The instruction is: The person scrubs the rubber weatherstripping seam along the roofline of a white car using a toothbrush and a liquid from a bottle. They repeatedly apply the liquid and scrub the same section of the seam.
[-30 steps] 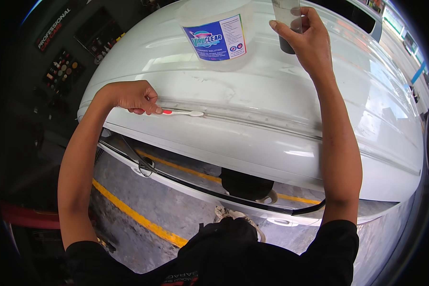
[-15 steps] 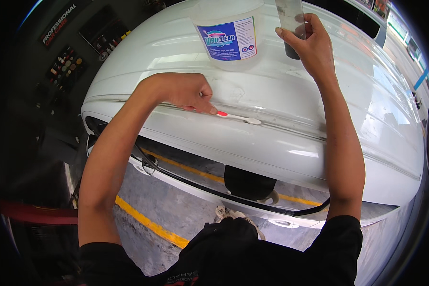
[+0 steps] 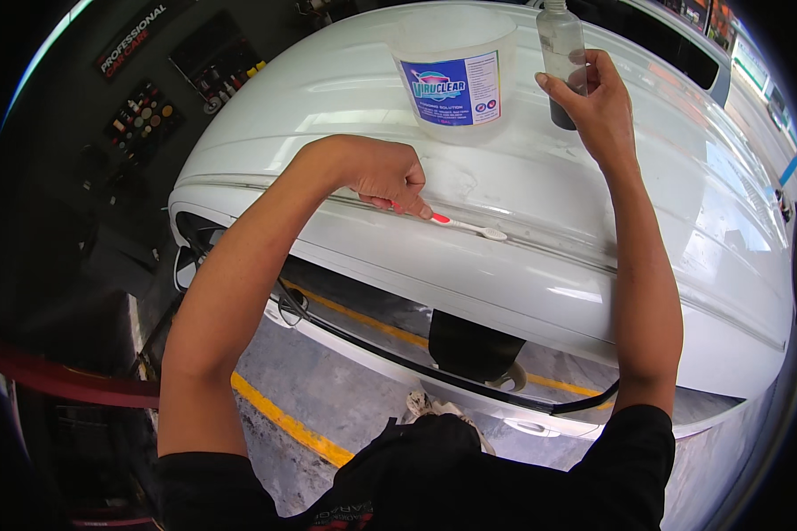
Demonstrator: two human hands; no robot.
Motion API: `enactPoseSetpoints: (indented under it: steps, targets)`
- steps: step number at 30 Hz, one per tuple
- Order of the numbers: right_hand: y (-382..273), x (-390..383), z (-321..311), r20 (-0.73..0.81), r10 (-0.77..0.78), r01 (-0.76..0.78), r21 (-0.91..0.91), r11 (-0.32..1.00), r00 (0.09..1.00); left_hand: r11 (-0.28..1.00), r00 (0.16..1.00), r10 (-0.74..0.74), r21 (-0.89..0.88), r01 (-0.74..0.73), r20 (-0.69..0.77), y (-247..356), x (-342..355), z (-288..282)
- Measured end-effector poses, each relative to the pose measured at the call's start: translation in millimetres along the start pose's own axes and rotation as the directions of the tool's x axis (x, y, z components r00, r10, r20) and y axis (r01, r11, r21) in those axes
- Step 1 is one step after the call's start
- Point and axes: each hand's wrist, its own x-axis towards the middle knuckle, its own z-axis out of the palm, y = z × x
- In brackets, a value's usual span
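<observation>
My left hand [image 3: 385, 177] is closed around the handle of a red and white toothbrush [image 3: 466, 226]. Its white head points right and rests in or right beside the narrow groove [image 3: 553, 250] along the edge of a white car roof [image 3: 372, 252]. Farther up on the right, my right hand [image 3: 607, 115] grips a clear bottle [image 3: 561, 62] with dark liquid or residue inside. The bottle is upright, slightly tilted, over the roof. Fingers behind it are partly hidden.
Left of the bottle, a translucent white bucket [image 3: 459, 133] with a blue label stands on the roof. Below the roof edge, a car door [image 3: 540, 429] is open above a grey floor with a yellow line [image 3: 283, 425]. Bottles hang on the dark wall at left.
The whole view has shifted, so the roof, bucket and hands appear farther right and lower. Both hands keep their holds, and the toothbrush stays at the groove.
</observation>
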Motion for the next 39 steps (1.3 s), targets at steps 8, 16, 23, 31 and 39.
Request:
enactPoseSetpoints:
  steps: [8, 16, 23, 31, 39]
  targets:
    - [-1, 2, -1, -0.027, 0.001, -0.002, -0.018, 1.000, 1.000, 0.954, 0.955, -0.297, -0.031, 0.297, -0.007, -95, -40, -23]
    - [-1, 3, -5, -0.012, 0.028, -0.027, 0.043, 0.999, 1.000, 0.959, 0.959, -0.282, 0.024, 0.282, -0.008, -85, -30, -27]
    - [-6, 0, -5, 0.030, 0.055, -0.055, 0.007, 0.998, 0.998, 0.993, 0.991, -0.117, 0.011, 0.118, -0.065, -42, -29, -8]
    - [-11, 2, -7, -0.010, 0.040, -0.039, 0.053, 0.998, 0.999, 0.945, 0.943, -0.327, -0.022, 0.326, -0.059, -105, -42, -18]
    - [-10, 2, -8, -0.015, 0.066, -0.065, 0.070, 0.995, 0.998, 0.853, 0.852, -0.521, 0.018, 0.522, -0.046, -148, -64, -33]
